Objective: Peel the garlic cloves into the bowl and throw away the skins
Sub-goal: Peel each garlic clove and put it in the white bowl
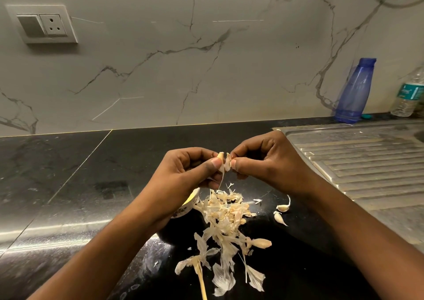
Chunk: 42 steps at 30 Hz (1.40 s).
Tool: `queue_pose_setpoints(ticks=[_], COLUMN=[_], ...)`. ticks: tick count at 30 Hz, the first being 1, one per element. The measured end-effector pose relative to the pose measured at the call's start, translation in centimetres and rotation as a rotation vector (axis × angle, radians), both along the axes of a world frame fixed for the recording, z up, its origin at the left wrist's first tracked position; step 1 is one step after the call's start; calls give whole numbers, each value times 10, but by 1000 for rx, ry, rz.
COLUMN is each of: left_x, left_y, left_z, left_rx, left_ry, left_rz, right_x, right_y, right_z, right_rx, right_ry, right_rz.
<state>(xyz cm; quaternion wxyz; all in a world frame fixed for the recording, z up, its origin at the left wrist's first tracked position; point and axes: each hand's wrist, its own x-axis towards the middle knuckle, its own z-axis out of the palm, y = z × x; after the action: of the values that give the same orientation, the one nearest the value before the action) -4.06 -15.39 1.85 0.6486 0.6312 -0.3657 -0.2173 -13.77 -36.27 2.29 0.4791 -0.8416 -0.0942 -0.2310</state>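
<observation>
Above the black counter, my left hand (192,168) pinches a garlic clove (222,162) between thumb and fingers. My right hand (266,159) pinches the loose skin (228,163) on the clove's right side. A thin strip of skin hangs down from the clove. Below the hands lies a pile of garlic skins (226,217), spreading toward me. A small white bowl (188,204) with a yellow inside sits left of the pile, mostly hidden under my left wrist. Two unpeeled cloves (281,212) lie right of the pile.
A steel sink drainboard (358,162) fills the right side. At the back right stand a blue bottle (354,90), a clear water bottle (408,93) and a small teal cap (366,116). A wall socket (42,24) is at upper left.
</observation>
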Motion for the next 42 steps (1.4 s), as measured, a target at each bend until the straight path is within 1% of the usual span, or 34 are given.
queue_pose_setpoints(ticks=[4, 7, 13, 21, 23, 27, 32, 36, 42], left_x=[4, 4, 2, 1, 1, -2, -2, -2, -4], left_y=[2, 2, 2, 1, 2, 1, 1, 1, 1], left_z=[3, 4, 5, 7, 8, 8, 9, 11, 12], left_rx=[-54, -81, -93, -116, -120, -125, -144, -172, -169], left_ry=[64, 106, 132, 212, 221, 251, 319, 406, 462], left_rz=[56, 40, 36, 61, 66, 81, 90, 76, 95], right_x=[-1, -3, -3, 1, 0, 2, 6, 7, 7], right_y=[-4, -6, -9, -8, -6, -1, 1, 2, 6], right_z=[1, 3, 3, -1, 0, -1, -5, -4, -6], right_rx=[47, 49, -63, -50, -53, -211, -334, -373, -402], right_ry=[-10, 1, 4, 29, 9, -63, -175, -241, -296], right_rz=[-28, 8, 56, -5, -9, -49, -133, -129, -153])
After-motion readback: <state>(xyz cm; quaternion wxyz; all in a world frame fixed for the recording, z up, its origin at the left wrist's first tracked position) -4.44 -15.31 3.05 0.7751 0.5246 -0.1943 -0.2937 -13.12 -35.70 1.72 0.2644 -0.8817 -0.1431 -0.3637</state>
